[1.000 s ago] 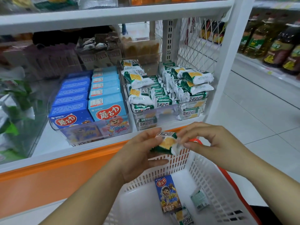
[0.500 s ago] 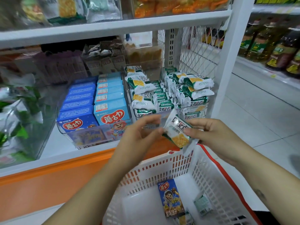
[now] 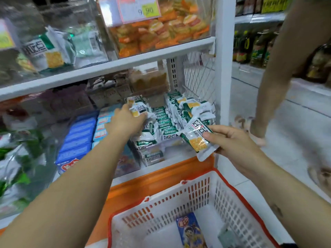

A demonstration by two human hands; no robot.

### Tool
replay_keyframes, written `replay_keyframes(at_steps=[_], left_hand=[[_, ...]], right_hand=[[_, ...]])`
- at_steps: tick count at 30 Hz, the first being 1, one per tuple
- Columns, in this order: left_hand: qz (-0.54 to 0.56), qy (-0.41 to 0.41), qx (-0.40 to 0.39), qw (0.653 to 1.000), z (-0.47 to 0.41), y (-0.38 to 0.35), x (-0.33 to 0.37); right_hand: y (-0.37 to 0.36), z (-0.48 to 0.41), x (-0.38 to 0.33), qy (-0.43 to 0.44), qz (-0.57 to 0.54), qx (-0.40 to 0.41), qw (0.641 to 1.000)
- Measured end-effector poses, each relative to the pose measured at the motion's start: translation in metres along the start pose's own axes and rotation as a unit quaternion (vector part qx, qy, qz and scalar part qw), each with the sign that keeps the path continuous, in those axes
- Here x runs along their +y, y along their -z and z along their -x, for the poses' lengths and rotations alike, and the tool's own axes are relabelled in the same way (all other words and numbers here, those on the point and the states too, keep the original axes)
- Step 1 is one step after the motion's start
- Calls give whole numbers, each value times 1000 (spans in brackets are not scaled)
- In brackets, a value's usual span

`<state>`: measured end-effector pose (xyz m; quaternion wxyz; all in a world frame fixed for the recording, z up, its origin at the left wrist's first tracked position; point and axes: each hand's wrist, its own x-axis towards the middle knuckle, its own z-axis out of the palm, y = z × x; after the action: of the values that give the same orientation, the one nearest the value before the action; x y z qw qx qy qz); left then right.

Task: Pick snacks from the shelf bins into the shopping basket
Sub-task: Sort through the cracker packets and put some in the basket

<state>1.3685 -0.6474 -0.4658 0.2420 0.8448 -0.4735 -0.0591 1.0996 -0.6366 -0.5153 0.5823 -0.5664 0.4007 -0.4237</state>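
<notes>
Left hand (image 3: 125,122) fingertips hidden among cracker packets (image 3: 161,120).

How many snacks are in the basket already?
2 that I can see: a blue cartoon box lying on the basket floor, and a small pale packet beside it. More may hide below the picture's edge.

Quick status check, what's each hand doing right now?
Right hand holds a cracker packet above the basket. Left hand on packets in the bin. Nothing blocking.
</notes>
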Motion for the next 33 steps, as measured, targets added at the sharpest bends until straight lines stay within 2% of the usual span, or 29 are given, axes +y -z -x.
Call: replay_keyframes(at_steps=[5, 10, 12, 16, 21, 24, 26, 28, 30, 33], left_hand=[[-54, 4, 4, 999, 5, -4, 8], [-18, 20, -19, 999, -6, -10, 1], [-5, 14, -3, 1000, -5, -11, 2], [-7, -31, 44, 999, 3, -10, 4], [116, -120, 133, 977, 15, -4, 5], [181, -175, 166, 953, 37, 2, 15], [259, -179, 120, 941, 60, 2, 23], [351, -151, 18, 924, 85, -2, 27], [435, -97, -77, 892, 100, -11, 28], [492, -9, -140, 859, 106, -21, 28]], right_hand=[[7, -1, -4, 4, 5, 16, 1000], [7, 1, -6, 3, -5, 15, 1000], [6, 1, -6, 1, -9, 14, 1000], [4, 1, -5, -3, -4, 18, 1000], [2, 3, -5, -11, 3, 13, 1000], [0, 4, -7, -26, -58, 1, 998], [-3, 8, -12, -29, -113, -18, 993], [-5, 12, -17, -26, -166, -42, 985], [-7, 16, -20, -26, -204, -66, 976], [-11, 20, -18, -37, -204, -75, 975]])
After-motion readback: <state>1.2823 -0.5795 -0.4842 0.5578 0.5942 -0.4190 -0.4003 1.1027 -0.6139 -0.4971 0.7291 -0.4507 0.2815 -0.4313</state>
